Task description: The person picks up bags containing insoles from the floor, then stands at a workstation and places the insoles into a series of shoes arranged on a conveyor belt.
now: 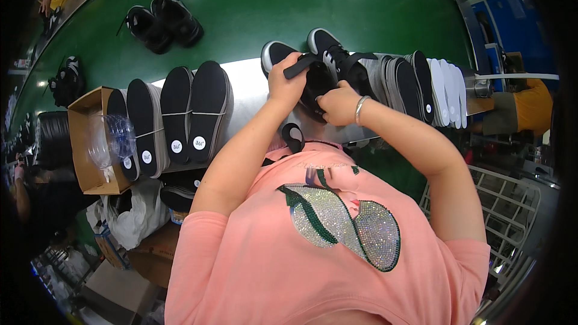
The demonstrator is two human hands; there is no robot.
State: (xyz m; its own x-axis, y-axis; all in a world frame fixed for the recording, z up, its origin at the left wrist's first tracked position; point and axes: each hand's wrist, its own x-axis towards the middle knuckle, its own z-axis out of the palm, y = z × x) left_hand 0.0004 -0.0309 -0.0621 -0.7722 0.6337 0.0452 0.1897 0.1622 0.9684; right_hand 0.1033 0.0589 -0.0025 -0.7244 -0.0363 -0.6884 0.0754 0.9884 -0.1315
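Note:
A black sneaker with a pale grey sole edge [275, 52] stands on the metal ledge in front of me, its toe pointing away. My left hand [285, 83] is closed on its left side near the raised black tongue. My right hand [339, 105] grips the same sneaker's heel collar, fingers bent at the opening; the fingertips are partly hidden. Right beside it, a second sneaker of the same kind [326, 41] stands untouched. Inside the held sneaker it is dark, and I cannot tell what lies there.
Banded stacks of black insoles [208, 105] line the ledge to the left, beside a cardboard box [75, 138] with clear plastic. More black insoles [404, 84] and white insoles [444, 90] stand at right. Another black pair [176, 21] rests on the green conveyor [253, 0]. People work nearby.

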